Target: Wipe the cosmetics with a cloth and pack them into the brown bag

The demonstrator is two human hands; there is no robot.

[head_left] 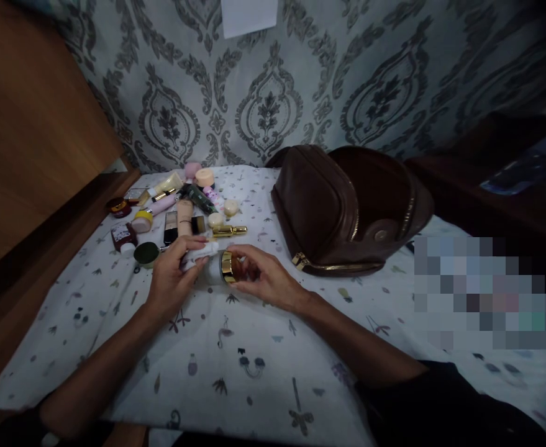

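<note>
My right hand (263, 276) is closed on the gold lid of a jar (228, 267), which lies on its side with its pale body toward the left. Between the fingers of my left hand (174, 270) is a small white tube (201, 252), just left of the jar. Beyond my hands lie a gold tube (228, 231), cream-coloured round pots (230, 207), a beige tube (184, 217) and a black-and-clear bottle (171, 228). A dark green round lid (146, 254) sits beside my left hand.
An unzipped brown leather bag (319, 205) stands at the right rear. Several more cosmetics, including a yellow-lidded jar (143, 221), are spread at the back left. A wooden panel (35, 124) rises on the left, and patterned fabric (268, 99) hangs behind.
</note>
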